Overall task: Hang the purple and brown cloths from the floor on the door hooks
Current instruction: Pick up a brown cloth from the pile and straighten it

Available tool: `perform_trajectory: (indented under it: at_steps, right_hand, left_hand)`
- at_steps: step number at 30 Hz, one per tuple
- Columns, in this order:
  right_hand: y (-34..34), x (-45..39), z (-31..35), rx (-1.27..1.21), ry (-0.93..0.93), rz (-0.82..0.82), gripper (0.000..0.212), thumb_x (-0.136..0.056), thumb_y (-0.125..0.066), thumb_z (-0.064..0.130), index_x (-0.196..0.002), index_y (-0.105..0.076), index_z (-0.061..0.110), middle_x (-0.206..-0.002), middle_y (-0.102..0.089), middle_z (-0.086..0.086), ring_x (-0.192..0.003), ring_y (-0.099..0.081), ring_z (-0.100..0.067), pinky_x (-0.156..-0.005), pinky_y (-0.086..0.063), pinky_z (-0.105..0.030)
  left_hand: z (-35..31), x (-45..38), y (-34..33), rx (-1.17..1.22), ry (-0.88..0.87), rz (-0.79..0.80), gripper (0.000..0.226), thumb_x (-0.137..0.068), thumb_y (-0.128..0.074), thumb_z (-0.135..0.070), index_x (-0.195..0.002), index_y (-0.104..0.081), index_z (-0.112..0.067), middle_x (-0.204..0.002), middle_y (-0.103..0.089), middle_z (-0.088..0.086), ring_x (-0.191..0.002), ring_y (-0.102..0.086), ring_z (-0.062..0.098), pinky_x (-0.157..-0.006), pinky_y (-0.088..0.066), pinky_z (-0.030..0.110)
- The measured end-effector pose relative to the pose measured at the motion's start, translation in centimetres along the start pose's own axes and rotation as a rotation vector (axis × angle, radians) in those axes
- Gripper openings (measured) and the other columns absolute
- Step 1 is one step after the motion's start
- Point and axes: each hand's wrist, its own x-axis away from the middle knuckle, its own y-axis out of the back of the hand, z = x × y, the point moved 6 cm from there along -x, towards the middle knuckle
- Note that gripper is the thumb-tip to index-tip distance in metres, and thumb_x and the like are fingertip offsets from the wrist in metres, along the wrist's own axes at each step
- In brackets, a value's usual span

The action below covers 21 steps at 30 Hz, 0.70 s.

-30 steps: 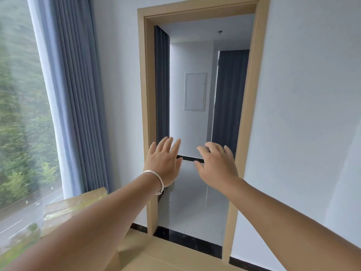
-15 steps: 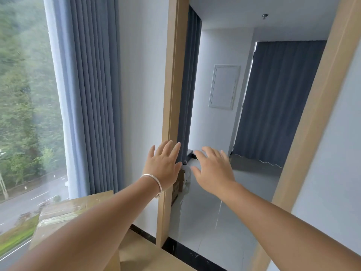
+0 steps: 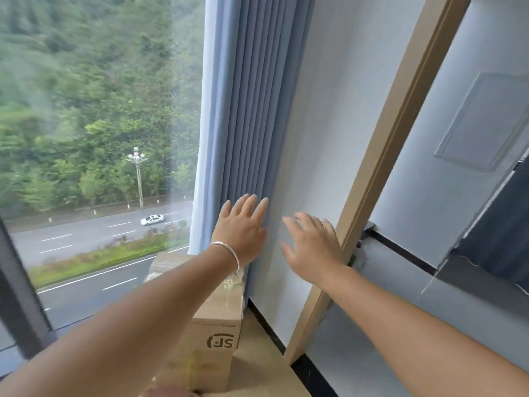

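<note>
View has swung left, doorway sliding off toward the window.
Left hand (image 3: 243,227) and right hand (image 3: 312,245) reach forward, fingers spread, holding nothing, over the SF cardboard box (image 3: 217,325).

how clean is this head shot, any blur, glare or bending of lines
Head view: the trees outside the window are smeared by motion blur or haze, with a pale glare on the glass; the door frame and curtain lean steeply, from wide-angle distortion and perhaps head tilt; the left hand is fairly sharp, the right hand has soft fingertips; daylight is flat, without hard shadows.
</note>
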Motion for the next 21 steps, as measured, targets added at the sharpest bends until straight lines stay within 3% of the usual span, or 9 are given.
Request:
perform_trajectory:
  at_steps: [10,21]
  right_hand:
    - [-12.2,-8.3,13.1,-0.28,0.411,0.144,0.055,-0.094,-0.044,0.049,-0.143,-0.033,0.029,-0.149,-0.034,0.0,-0.138,-0.029,-0.019,-0.116,-0.016,-0.047]
    - [-25.7,-5.0,24.2,-0.445,0.811,0.385,0.053,-0.091,-0.051,0.046,-0.14,-0.038,0.03,-0.145,-0.039,0.0,-0.131,-0.036,-0.024,-0.112,-0.019,-0.042]
  left_hand:
    - [16.7,9.3,-6.7,-0.184,0.536,0.217,0.061,-0.099,-0.028,-0.046,-0.152,-0.006,-0.024,-0.16,-0.011,0.003,-0.147,-0.005,0.022,-0.118,-0.008,0.048]
    - [19.5,23.4,-15.6,-0.227,0.978,0.436,0.061,-0.098,-0.031,-0.045,-0.152,-0.01,-0.024,-0.158,-0.019,0.006,-0.146,-0.011,0.023,-0.116,-0.014,0.047]
